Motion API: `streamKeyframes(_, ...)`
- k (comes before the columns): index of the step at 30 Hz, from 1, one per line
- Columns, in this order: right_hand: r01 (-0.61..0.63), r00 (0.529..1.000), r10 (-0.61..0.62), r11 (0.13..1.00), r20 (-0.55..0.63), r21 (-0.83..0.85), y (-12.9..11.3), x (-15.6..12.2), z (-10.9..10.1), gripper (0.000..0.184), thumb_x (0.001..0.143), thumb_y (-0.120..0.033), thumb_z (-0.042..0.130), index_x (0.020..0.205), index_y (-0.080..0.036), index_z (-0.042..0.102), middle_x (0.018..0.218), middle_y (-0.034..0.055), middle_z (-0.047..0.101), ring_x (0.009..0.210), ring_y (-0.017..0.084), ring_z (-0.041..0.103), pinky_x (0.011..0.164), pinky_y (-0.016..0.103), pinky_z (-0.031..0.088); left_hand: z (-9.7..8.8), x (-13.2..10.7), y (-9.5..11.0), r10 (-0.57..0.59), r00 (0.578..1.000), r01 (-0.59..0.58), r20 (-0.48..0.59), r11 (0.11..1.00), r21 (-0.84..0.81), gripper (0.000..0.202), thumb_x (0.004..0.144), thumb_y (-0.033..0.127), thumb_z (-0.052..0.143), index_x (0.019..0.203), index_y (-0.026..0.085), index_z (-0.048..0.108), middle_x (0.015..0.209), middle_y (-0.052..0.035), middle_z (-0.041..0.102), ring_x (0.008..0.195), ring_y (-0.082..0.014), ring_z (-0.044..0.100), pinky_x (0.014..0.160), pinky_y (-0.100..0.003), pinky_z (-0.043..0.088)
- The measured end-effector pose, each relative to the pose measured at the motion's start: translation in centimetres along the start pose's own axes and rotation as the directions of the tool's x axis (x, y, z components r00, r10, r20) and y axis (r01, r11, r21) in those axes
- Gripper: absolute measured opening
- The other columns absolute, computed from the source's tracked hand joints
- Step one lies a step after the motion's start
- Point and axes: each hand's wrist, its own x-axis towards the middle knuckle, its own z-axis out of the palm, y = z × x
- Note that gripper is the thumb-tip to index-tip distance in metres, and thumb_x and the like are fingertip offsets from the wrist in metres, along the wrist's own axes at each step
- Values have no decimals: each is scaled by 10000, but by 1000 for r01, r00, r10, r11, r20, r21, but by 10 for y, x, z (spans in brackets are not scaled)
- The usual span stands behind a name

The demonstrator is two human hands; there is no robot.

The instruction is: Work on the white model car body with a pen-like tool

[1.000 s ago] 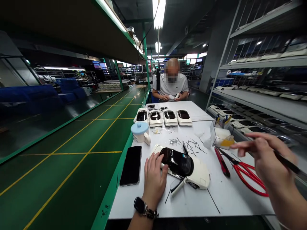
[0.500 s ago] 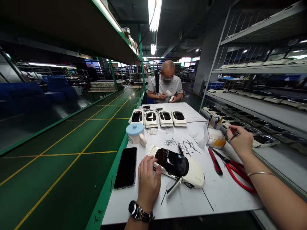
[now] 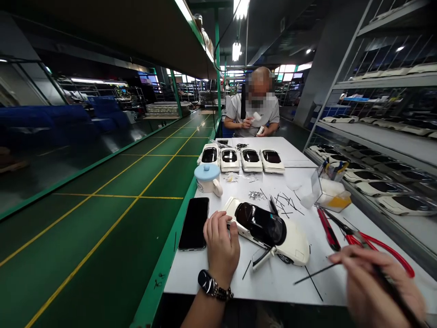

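A white model car [image 3: 295, 234] with a black roof stands on the white table, its near door [image 3: 262, 258] swung out and its far door raised too. My left hand [image 3: 221, 241] lies against the car's rear near side, fingers extended and resting on the body. At the lower right, my right hand [image 3: 378, 282] is blurred, with thumb and fingers closed on a thin black strip [image 3: 316, 274] that points left toward the car's front. A dark slim tool, apparently tweezers [image 3: 392, 287], also lies in that hand, partly hidden by the fingers.
Red-handled pliers [image 3: 392, 253], a red cutter knife [image 3: 329, 230] and a clear box [image 3: 331, 196] sit right. Loose black strips [image 3: 287, 204] lie behind the car. Phone [image 3: 194, 223] and lidded mug [image 3: 207, 182] stand left; several cars [image 3: 251, 159] and a co-worker [image 3: 256, 105] beyond.
My right hand has come from beside the clear box toward the table's front right, now with a black strip in its fingers. My left hand stays on the car. The view has turned left.
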Motion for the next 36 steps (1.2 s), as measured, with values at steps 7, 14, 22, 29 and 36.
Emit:
streamKeyframes(7,43,991,-50,997,127,58,-7,-24,70,150,781,-265,702,898,-219,620,752,50,702,703,203,675,536,279,493,-2,1,0,-67,996,66,-52,998,-22,227,973,283,309,960,199,520,1123,-94,582,1114,-246,501,1015,-508,324)
streamKeyframes(14,265,956,-239,953,168,-149,15,-1,75,145,817,-264,665,943,-210,619,818,36,703,769,206,642,760,381,468,-2,2,2,-63,997,63,-35,998,3,228,971,296,314,951,204,522,1119,-95,586,1117,-246,505,1018,-480,323)
streamKeyframes(22,357,926,-316,912,206,-201,16,-4,80,97,840,-220,630,934,-222,603,798,19,699,735,199,602,761,372,412,-3,1,2,-48,998,49,-31,998,36,238,969,304,311,949,206,527,1124,-93,591,1125,-246,508,1013,-464,331)
streamKeyframes(29,437,892,-394,876,221,-204,17,-3,79,127,836,-170,621,941,-227,580,790,16,697,714,197,591,768,381,389,-3,2,2,-36,999,37,-30,999,33,235,967,302,315,935,203,526,1113,-94,588,1118,-252,503,1008,-478,332)
streamKeyframes(36,479,868,-425,852,256,-212,17,-4,80,132,831,-162,620,942,-222,581,779,17,691,703,192,588,749,385,396,-2,2,0,-42,999,42,-4,999,-15,245,970,319,311,944,202,525,1121,-98,573,1138,-255,490,1019,-501,335)
